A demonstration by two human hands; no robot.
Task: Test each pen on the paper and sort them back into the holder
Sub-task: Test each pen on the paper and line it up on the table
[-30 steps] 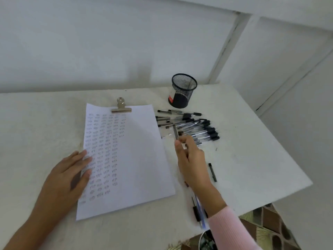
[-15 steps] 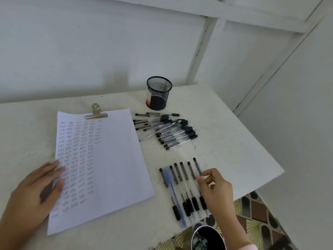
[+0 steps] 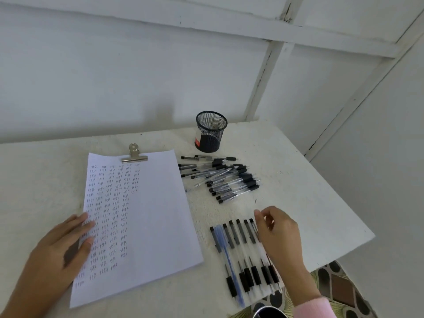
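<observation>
Noted left hand (image 3: 66,246) laid palm down, fingers straight and close together, on the left edge of the paper (image 3: 149,226); pressing it flat, gripping nothing. Logged right hand (image 3: 278,232) at the end of a forearm in a pink sleeve (image 3: 314,307), wrist slightly bent, fingers loosely curled, thumb and forefinger drawn near each other over the right end of a row of pens (image 3: 241,249) by the front edge of the table (image 3: 309,191). Cannot tell whether pinching the rightmost pen or only poised above it. Located mesh holder (image 3: 211,131) upright at the back of the table. Found loose heap of pens (image 3: 222,180) between holder and row, just right of the paper. Saw metal clip (image 3: 135,154) on the paper's top edge.
</observation>
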